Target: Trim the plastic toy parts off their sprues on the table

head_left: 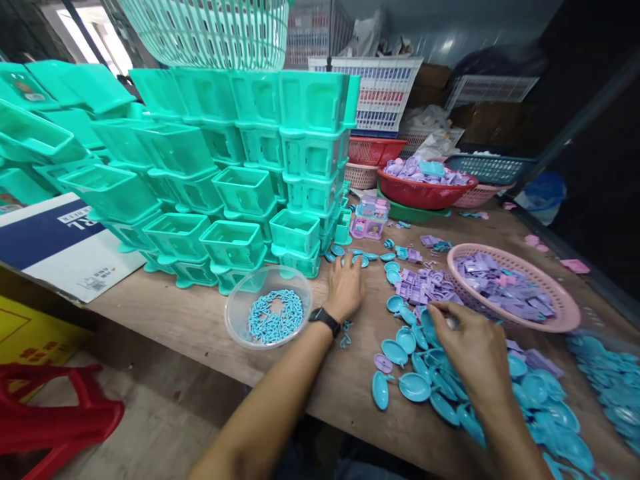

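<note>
My left hand (346, 288), with a black watch on its wrist, reaches palm down to small blue plastic pieces (369, 256) beside the green stacks. Its fingers are stretched out and slightly apart; no held object shows. My right hand (473, 343) is over a heap of glossy blue oval plastic pieces (415, 387) with short stems. Thumb and forefinger close at the edge of one blue oval piece (427, 328); the other fingers curl under and are partly hidden. Purple plastic parts (425, 287) lie just beyond that hand.
Stacked green plastic boxes (235, 240) rise on the left, a green basket (215, 33) on top. A clear bowl (235, 323) holds small blue links. On the right stands a pink basket (565, 310) of purple parts; a red basin (425, 193) sits behind. A red stool (65, 413) stands below.
</note>
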`<state>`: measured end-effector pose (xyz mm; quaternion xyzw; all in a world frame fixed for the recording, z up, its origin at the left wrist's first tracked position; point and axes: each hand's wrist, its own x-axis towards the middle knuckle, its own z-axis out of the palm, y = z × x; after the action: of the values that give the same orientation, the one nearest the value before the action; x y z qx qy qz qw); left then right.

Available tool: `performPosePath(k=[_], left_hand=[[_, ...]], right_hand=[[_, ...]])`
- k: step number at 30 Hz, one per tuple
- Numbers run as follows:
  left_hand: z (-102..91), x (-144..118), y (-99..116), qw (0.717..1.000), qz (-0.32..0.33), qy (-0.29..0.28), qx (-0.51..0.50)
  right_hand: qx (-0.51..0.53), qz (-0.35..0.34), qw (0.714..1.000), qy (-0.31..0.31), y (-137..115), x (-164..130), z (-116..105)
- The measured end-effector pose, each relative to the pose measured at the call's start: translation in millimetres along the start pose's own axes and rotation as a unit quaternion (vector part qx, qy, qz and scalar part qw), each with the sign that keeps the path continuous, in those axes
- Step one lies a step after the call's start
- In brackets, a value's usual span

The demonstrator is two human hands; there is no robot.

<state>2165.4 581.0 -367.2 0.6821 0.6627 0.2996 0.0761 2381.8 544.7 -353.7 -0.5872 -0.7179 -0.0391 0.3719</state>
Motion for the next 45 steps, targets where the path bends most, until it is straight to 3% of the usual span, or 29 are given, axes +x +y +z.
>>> performPosePath(k=[3,6,9,12,17,19,22,27,30,34,39,45], left_hand=[[8.3,13,-8,0.997,-0.028,-0.032,0.059],[8.4,3,-13,0.996,0.002,-0.057,0.069],[-0.2,-22,-14,0.996,0.026,-0.059,0.06],[-11.3,-47,-14,0.997,0.011,-0.064,0.032],[-18.4,-70,-17,0.997,-0.013,-0.004,-0.07],[-17.4,-71,-18,0.996,-0.03,0.024,-0.086],[-15.1,-67,-16,0.995,-0.063,0.008,-0.072],[-12.4,-53,-8,0.993,-0.098,-0.043,-0.04],[-10.5,-47,-6,0.992,-0.1,-0.054,-0.054],[-9.7,-52,2,0.983,-0.118,-0.035,-0.133],[-12.4,-69,19,0.939,-0.137,-0.003,-0.315],[-13.5,-79,28,0.917,-0.13,0.014,-0.376]], right_hand=[[-0.097,-0.021,0.995,0.006,12,-3,-3],[-0.057,-0.062,0.996,0.003,1,-14,5],[0.038,-0.126,0.988,-0.083,-28,-29,23],[0.035,-0.159,0.971,-0.177,-59,-40,43],[-0.009,-0.167,0.96,-0.224,-75,-39,61],[-0.002,-0.185,0.957,-0.224,-70,-38,62],[0.044,-0.18,0.956,-0.227,-59,-37,57],[0.18,-0.053,0.958,-0.215,-49,-36,34],[0.21,-0.017,0.961,-0.179,-48,-32,23],[0.218,-0.006,0.966,-0.141,-48,-28,19],[0.222,-0.033,0.966,-0.129,-50,-27,24],[0.208,-0.004,0.977,-0.046,-60,-32,25]])
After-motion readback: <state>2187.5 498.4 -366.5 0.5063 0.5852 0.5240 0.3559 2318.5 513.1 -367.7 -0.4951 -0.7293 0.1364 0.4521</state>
